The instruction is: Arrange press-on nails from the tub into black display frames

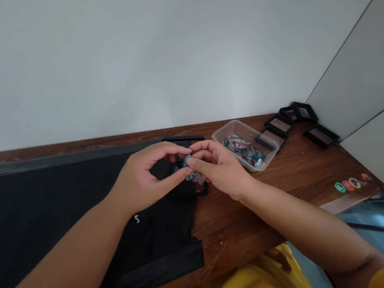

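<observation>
Between the fingertips of both hands is a small teal piece (186, 160), too small and covered to name its kind. My left hand (145, 169) pinches it from the left, thumb below and fingers above. From the right, my right hand (221, 168) grips the same piece with thumb and curled fingers. Just under the hands sits a black-framed tray (201, 191), with some shiny bits visible in it; the hands hide much of it. Right behind my right hand stands a clear plastic container (263, 169) holding many small teal and pinkish shiny pieces (242, 149).
Several black-framed trays (322, 135) lie at the back right against the wall. A black mat (54, 198) covers the left of the wooden table (298, 172), with a small pale scrap (136, 219) on it. Round coloured stickers (347, 185) mark the right edge.
</observation>
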Tool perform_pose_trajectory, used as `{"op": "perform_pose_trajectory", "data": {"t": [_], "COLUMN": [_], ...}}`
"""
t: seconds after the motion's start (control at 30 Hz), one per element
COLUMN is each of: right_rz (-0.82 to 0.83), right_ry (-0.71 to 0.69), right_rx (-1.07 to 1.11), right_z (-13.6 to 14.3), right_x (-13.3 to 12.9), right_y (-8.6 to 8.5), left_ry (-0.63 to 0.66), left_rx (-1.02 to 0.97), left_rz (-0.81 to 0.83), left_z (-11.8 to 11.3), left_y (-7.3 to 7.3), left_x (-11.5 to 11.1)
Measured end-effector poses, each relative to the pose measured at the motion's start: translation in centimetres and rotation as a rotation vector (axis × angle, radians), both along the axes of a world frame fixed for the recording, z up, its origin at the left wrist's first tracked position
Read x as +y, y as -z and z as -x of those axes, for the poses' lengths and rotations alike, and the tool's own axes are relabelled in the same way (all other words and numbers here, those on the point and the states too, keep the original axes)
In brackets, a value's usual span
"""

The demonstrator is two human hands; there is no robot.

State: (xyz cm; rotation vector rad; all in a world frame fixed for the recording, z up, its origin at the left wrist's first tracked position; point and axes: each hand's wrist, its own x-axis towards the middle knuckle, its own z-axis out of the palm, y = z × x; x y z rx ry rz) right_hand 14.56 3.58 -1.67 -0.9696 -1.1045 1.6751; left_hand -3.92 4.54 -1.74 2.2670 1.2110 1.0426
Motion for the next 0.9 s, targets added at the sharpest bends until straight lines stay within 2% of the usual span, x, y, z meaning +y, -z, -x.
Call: {"op": "perform_pose_trajectory", "data": {"t": [0.13, 0.37, 0.5, 0.63, 0.77, 0.9], "right_rz": [-0.009, -0.088, -0.103, -0.091, -0.086, -0.092], "right_ry": [0.006, -0.045, -0.060, -0.056, -0.042, -0.041], "right_rx": [0.005, 0.039, 0.061, 0.066, 0.054, 0.046], "right_z": [0.0, -0.2, -0.3, -0.2, -0.2, -0.1], "right_x": [-0.2, 0.1, 0.2, 0.2, 0.1, 0.0], "right_y": [-0.1, 0.9, 1.1, 1.2, 1.2, 1.1], "left_ry": [0.055, 0.136, 0.135, 0.173, 0.168, 0.221], "left_rx": [-0.037, -0.140, -0.169, -0.217, -0.239, -0.288], "left_rz": [0.026, 0.156, 0.191, 0.310, 0.294, 0.347], "left_z": [0.2, 1.2, 1.7, 1.8, 1.6, 1.5], "left_y": [0.2, 1.0, 0.9, 0.8, 0.8, 0.7], "left_x": [0.2, 0.6, 0.8, 0.9, 1.1, 1.2]}}
